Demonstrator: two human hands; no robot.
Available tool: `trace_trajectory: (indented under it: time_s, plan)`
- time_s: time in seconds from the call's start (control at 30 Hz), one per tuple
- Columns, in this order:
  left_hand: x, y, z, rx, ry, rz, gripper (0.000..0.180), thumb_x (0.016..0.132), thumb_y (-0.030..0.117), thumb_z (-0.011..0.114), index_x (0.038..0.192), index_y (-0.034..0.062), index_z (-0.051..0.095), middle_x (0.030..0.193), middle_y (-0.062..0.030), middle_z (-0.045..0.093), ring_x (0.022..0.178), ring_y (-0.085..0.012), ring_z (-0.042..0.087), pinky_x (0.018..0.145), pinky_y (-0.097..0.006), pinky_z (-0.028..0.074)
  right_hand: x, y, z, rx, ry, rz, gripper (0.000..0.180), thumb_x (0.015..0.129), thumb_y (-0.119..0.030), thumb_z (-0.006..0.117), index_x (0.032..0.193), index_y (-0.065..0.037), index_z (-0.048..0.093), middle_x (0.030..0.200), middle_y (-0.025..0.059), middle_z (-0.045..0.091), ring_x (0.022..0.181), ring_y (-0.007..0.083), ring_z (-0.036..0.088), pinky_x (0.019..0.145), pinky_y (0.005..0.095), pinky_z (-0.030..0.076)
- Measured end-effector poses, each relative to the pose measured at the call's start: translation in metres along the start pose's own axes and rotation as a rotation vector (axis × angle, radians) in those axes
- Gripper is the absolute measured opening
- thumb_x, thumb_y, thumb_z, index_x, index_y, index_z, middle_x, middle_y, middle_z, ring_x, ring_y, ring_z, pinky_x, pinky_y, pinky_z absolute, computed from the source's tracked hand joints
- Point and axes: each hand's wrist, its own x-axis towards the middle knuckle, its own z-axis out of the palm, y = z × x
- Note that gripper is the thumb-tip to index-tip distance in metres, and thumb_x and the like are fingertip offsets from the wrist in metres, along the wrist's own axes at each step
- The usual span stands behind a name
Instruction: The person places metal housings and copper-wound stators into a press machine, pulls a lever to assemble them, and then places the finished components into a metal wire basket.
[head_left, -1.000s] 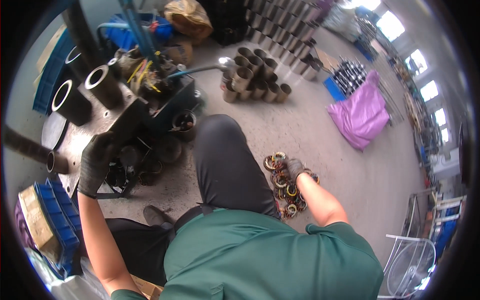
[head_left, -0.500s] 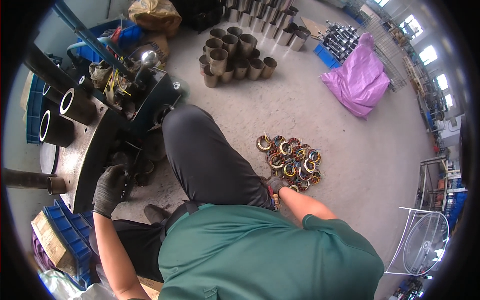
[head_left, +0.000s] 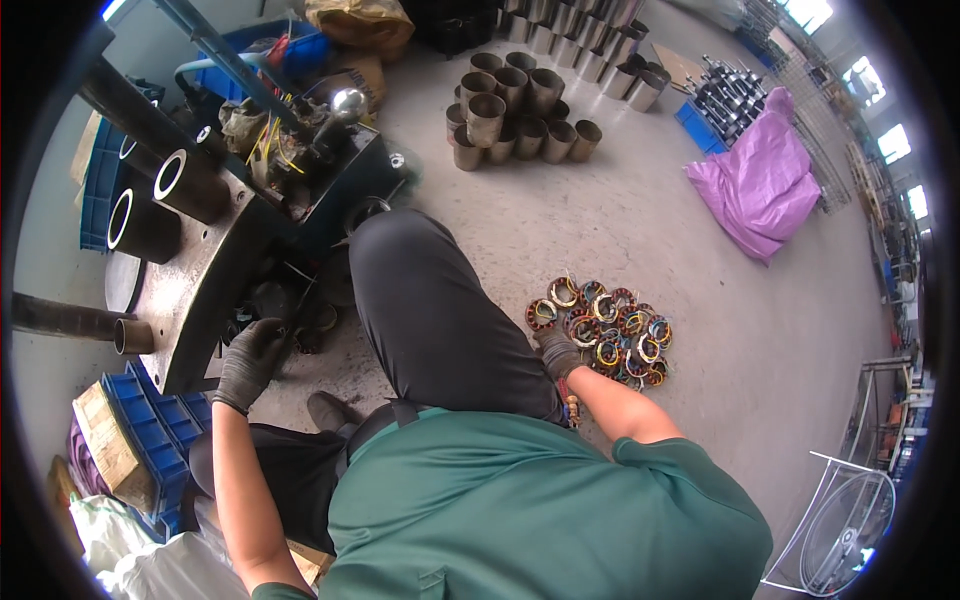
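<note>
Concrete floor (head_left: 720, 330) extends ahead and to the right of my right hand (head_left: 557, 352). A machine with a heavy steel plate (head_left: 205, 285) stands ahead and to the left of my left hand (head_left: 255, 358). My bent leg (head_left: 430, 310), in dark trousers, lies between the two hands. A purple sack (head_left: 765, 185) rests well ahead and to the right of my right hand, beside a blue tray (head_left: 702, 128) of metal parts. A stack of open metal cylinders (head_left: 485, 120) stands well ahead and slightly left of the same hand. Blue crates (head_left: 135, 420) sit to the left of my left hand and a little nearer to me. Wire-wound rings (head_left: 605, 328) lie in a loose cluster on the floor, directly beside my right hand, mostly to its right and ahead. Two thick-walled tubes (head_left: 145, 228) stand on the plate, beyond and left of my left hand. Both hands wear dark grey gloves. The right has its fingers bent at the cluster's near left edge; I cannot tell whether it grips a ring. The left has its fingers partly curled near the machine's dark underside; I cannot confirm any hold. A beaded bracelet (head_left: 570, 403) sits behind the right glove.
</note>
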Motion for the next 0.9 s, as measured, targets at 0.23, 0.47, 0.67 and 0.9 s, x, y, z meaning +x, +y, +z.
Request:
trace_trajectory:
  time_s: [0.23,0.47,0.67,0.9]
  plan:
    - [-0.044,-0.044,-0.018,0.073,0.017,-0.063,0.029,0.096,0.014,0.074,0.123,0.0025,0.071,0.115,-0.0180,0.073,0.105,-0.0334,0.072,0.091,-0.039,0.057,0.036,-0.082,-0.073,0.222,-0.124,-0.074,0.047,0.101,-0.041,0.055,0.135,-0.012,0.070,0.118,0.0210,0.076,0.109,0.0379,0.075,0.095,0.0531,0.053]
    - [-0.046,-0.019,-0.025,0.280,-0.018,-0.102,0.028,0.097,0.025,0.067,0.120,0.0099,0.073,0.113,-0.0215,0.072,0.106,-0.0424,0.068,0.091,-0.049,0.055,0.066,-0.051,-0.045,-0.112,-0.366,0.059,0.035,0.099,-0.027,0.055,0.118,-0.013,0.081,0.121,0.0162,0.078,0.114,0.0341,0.075,0.092,0.0523,0.059]
    - [-0.024,-0.014,-0.022,0.217,-0.063,0.059,0.030,0.098,0.026,0.068,0.122,0.0084,0.073,0.114,-0.0188,0.074,0.109,-0.0386,0.070,0.096,-0.046,0.055,0.099,0.006,-0.038,-0.050,-0.324,0.074,0.044,0.098,-0.043,0.055,0.119,-0.013,0.079,0.122,0.0170,0.077,0.111,0.0344,0.074,0.091,0.0474,0.059]
    - [-0.037,-0.001,-0.039,0.272,-0.127,-0.014,0.038,0.097,0.036,0.066,0.124,0.0100,0.073,0.119,-0.0208,0.074,0.112,-0.0401,0.070,0.097,-0.049,0.055,0.228,0.009,-0.204,-0.258,-0.080,-0.045,0.038,0.093,-0.036,0.062,0.119,-0.015,0.079,0.122,0.0185,0.076,0.110,0.0345,0.074,0.095,0.0463,0.058]
